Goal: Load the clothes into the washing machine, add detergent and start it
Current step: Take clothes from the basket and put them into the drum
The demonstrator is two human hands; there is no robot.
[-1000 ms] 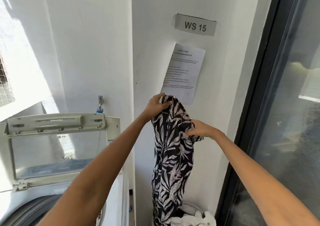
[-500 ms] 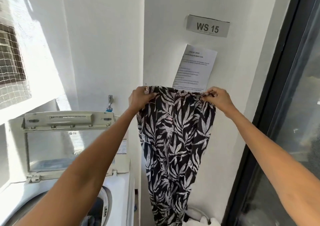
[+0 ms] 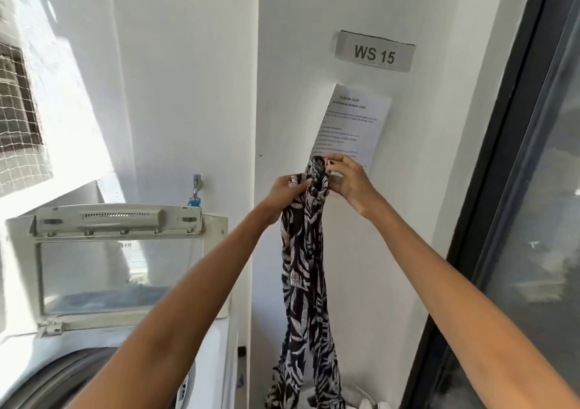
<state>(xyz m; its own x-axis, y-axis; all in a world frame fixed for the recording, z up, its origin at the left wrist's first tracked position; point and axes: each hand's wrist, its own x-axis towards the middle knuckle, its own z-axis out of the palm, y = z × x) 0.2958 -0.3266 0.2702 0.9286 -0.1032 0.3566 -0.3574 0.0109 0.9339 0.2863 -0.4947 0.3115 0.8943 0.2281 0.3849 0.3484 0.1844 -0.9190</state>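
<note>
A long black garment with a white leaf print (image 3: 303, 286) hangs down in front of the white wall, bunched at its top. My left hand (image 3: 287, 190) and my right hand (image 3: 346, 178) both grip that bunched top edge, close together at chest height. The top-loading washing machine (image 3: 207, 346) stands at the lower left with its lid (image 3: 116, 258) raised upright; part of the drum rim (image 3: 59, 374) shows at the bottom. White clothes (image 3: 361, 400) lie below the garment's lower end. No detergent is in view.
A paper sheet (image 3: 353, 123) and a "WS 15" sign (image 3: 375, 51) are stuck on the wall behind my hands. A tap (image 3: 196, 189) sits above the machine. A dark-framed glass door (image 3: 514, 220) runs down the right side. A netted window (image 3: 18, 110) is at the left.
Half a second ago my hands held the garment spread wide by its top edge. They have come together, so the fabric now hangs gathered in a narrow bundle.
</note>
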